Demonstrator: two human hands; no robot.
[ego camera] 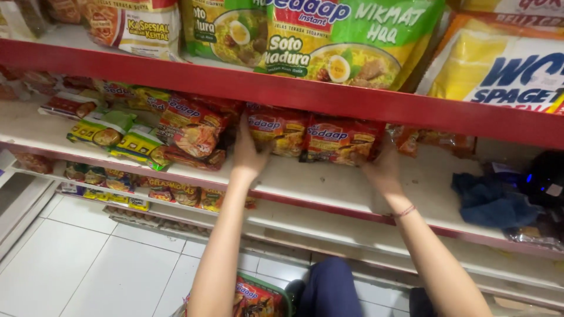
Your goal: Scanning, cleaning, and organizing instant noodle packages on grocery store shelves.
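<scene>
Red noodle packets (311, 138) stand in a row on the middle shelf (329, 188). Left hand (248, 154) presses flat against the row's left end; right hand (382, 170) braces its right end, fingers hidden.

red noodle packets (311, 138) stand in a row on the middle shelf, with green-yellow packets (120, 134) lying to their left. large green bags (346, 38) and a yellow-orange bag (499, 64) fill the shelf above
</scene>
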